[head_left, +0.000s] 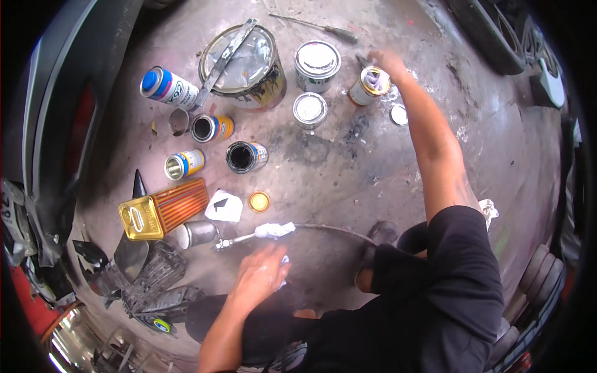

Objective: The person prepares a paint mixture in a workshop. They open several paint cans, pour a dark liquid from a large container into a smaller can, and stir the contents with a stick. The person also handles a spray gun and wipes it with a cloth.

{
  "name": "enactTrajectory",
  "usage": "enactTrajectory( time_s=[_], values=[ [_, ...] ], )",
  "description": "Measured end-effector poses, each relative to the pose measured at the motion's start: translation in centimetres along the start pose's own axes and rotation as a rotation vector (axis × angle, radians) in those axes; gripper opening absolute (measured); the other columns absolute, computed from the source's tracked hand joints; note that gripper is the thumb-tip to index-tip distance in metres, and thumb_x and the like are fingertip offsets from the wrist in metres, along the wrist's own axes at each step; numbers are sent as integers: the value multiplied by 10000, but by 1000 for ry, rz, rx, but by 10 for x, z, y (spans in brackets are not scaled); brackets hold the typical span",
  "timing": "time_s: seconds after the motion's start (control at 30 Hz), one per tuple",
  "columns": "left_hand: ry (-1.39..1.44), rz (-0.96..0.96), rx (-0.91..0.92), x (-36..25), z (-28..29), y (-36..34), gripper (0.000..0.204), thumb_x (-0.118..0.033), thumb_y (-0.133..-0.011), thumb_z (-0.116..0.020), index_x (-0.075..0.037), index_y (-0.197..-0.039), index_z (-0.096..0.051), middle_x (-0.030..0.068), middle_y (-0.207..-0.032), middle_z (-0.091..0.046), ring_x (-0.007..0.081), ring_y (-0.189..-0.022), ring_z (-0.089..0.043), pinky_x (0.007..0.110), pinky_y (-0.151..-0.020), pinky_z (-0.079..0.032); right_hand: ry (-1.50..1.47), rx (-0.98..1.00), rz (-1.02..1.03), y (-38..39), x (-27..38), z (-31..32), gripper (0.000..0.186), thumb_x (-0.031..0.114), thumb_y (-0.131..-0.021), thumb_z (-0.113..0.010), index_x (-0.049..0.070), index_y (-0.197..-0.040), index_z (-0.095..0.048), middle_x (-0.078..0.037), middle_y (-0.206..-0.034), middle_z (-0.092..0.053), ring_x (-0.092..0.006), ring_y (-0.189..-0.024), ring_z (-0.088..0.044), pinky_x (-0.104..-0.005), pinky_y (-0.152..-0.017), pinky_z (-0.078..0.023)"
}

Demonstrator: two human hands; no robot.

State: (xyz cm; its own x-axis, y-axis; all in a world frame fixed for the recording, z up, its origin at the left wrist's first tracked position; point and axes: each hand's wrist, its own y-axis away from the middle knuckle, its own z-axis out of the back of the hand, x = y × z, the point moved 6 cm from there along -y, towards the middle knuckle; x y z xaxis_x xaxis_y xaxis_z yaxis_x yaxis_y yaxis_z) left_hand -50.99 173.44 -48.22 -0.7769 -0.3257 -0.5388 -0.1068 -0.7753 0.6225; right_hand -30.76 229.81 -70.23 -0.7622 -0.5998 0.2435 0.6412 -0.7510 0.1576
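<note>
My right hand (387, 64) reaches to the upper right, its fingers closed around something dark and hard to make out, just behind an open can (359, 94) with a crumpled pale cloth (374, 79) in its top. A small round white lid (398, 114) lies beside that can. My left hand (263, 268) is closed on a white cloth (283, 281) low in the middle. Just above it, a spray gun (194, 235) with a metal cup lies on the floor, white wrapping (273, 229) on its attached rod or hose. Two white-lidded tins (316, 64) stand left of my right hand.
A large paint bucket (244, 84) bears a flat stirring stick. Several smaller cans (240, 158), a rectangular yellow-red tin (178, 212), a yellow lid (259, 201) and a long screwdriver-like tool (341, 33) lie around. Dark car panels (56, 137) line the left, dark parts (497, 31) the upper right.
</note>
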Motion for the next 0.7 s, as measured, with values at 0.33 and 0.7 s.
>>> enactTrajectory(
  time_s=[0.33,0.7],
  values=[
    [3,-185,-22,-10,6,-8,300,-234,-952,-665,-11,-1151,-634,188,-1006,-640,404,-972,-640,508,-829,-508,-47,-378,288,88,79,187,191,109,-863,-615,26,-1002,-718,-175,-879,-709,-363,-853,-707,-464,-792,-573],
    [-42,-306,-101,-9,22,0,306,-229,-951,-667,-25,-1174,-619,170,-995,-637,393,-953,-643,504,-822,-503,297,-85,308,136,139,97,120,139,-909,-610,79,-920,-713,-149,-1002,-642,-322,-1033,-646,-455,-834,-562]
  ],
)
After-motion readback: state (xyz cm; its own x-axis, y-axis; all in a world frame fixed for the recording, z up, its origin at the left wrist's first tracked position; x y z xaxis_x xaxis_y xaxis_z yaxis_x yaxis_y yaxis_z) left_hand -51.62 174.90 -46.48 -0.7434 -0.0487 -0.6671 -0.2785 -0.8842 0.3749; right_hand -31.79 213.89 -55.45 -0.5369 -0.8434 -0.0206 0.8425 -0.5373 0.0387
